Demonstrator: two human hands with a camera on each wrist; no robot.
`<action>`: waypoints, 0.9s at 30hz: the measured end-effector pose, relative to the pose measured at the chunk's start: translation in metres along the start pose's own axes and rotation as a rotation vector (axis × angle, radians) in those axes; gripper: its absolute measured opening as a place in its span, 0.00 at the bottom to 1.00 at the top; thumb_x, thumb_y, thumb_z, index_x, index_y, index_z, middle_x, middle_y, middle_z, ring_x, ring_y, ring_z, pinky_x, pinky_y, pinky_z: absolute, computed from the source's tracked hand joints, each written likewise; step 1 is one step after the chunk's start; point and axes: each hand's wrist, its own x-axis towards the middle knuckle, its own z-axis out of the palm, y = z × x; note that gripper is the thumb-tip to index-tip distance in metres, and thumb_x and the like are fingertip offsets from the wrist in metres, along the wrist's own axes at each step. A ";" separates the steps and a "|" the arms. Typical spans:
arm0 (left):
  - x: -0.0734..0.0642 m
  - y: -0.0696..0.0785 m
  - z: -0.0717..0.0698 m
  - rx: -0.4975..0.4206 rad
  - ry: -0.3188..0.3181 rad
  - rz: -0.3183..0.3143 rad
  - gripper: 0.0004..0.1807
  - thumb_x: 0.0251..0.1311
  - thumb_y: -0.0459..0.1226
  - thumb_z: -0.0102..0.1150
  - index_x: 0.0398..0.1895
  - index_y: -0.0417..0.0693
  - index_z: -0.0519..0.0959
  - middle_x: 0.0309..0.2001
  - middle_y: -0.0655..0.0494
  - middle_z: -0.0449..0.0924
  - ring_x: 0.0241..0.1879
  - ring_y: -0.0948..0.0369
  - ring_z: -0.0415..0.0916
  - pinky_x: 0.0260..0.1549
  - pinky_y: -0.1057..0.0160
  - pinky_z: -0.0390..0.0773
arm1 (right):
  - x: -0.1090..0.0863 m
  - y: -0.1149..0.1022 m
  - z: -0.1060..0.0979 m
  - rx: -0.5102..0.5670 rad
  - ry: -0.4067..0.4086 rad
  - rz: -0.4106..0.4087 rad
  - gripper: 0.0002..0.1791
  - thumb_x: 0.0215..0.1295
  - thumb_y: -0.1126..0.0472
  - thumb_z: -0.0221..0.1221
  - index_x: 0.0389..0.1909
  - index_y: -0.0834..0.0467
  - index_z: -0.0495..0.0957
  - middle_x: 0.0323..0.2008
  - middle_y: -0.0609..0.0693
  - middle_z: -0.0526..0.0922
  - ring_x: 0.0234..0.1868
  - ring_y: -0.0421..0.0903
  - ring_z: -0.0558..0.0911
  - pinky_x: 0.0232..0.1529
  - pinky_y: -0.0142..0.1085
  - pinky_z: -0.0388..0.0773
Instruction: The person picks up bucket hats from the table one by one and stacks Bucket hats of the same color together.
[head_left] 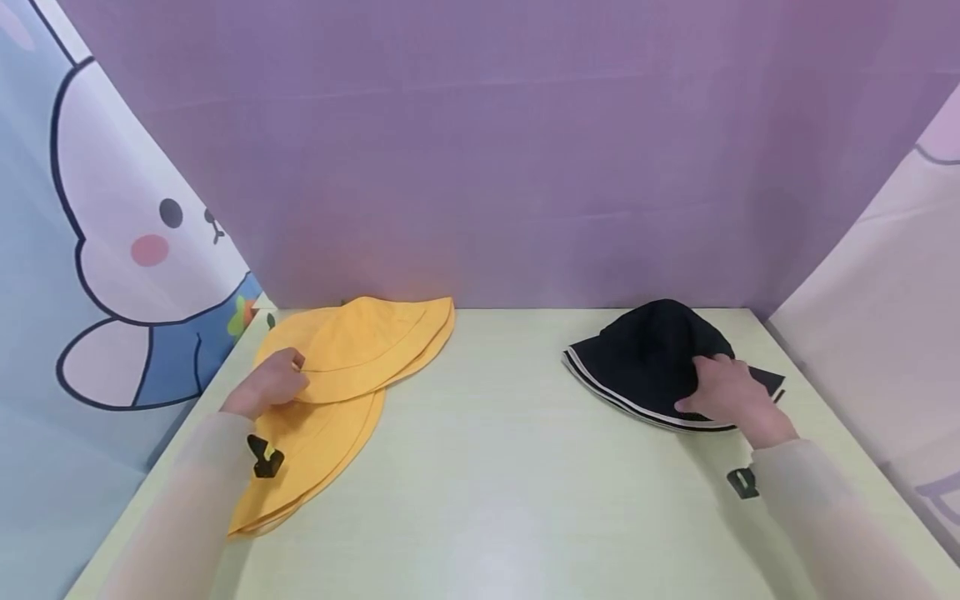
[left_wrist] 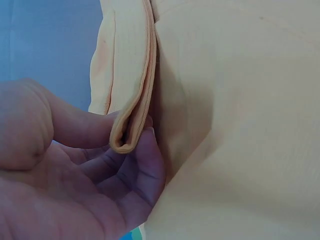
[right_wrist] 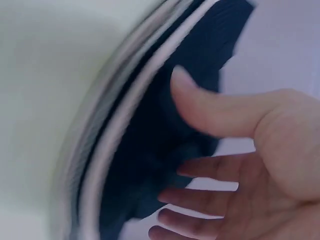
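Losing much of the lower hat [head_left: 315, 467] beneath the upper hat [head_left: 371, 342], both yellow, at the left hand [head_left: 273, 381]. Seeing the black hat [head_left: 637, 367] partly hidden by the right hand [head_left: 726, 390], blurred at its brim in the right wrist view. Cropping both sleeves [head_left: 180, 508] low in the head view. Pinching the upper hat's folded edge between left thumb and bent fingers. Holding right thumb and fingers apart, released, over the black hat; cannot tell whether touching.

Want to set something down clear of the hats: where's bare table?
The middle of the table is bare, between the yellow hats and the black hat, from the purple backdrop down between the sleeves. It's crowded left, where the left hand pinches a yellow hat, and right, around the right hand.
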 end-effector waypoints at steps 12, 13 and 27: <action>-0.007 0.004 0.005 0.004 0.041 0.143 0.21 0.70 0.34 0.52 0.60 0.28 0.65 0.52 0.30 0.73 0.45 0.44 0.73 0.45 0.49 0.75 | 0.025 -0.105 -0.018 0.160 0.127 -0.097 0.30 0.69 0.55 0.61 0.65 0.70 0.71 0.61 0.71 0.74 0.61 0.70 0.73 0.54 0.63 0.74; -0.007 0.004 0.006 -0.003 0.044 0.157 0.21 0.71 0.34 0.52 0.61 0.28 0.66 0.52 0.31 0.74 0.45 0.45 0.74 0.44 0.50 0.75 | 0.029 -0.111 -0.017 0.170 0.118 -0.110 0.29 0.70 0.55 0.60 0.64 0.70 0.72 0.61 0.70 0.75 0.60 0.68 0.75 0.54 0.62 0.74; -0.006 0.019 0.016 -0.045 -0.005 0.272 0.17 0.71 0.30 0.54 0.59 0.32 0.71 0.43 0.42 0.76 0.41 0.50 0.73 0.38 0.56 0.76 | 0.082 -0.176 0.015 0.270 -0.057 -0.164 0.25 0.72 0.55 0.59 0.62 0.68 0.75 0.60 0.63 0.79 0.61 0.59 0.78 0.61 0.52 0.73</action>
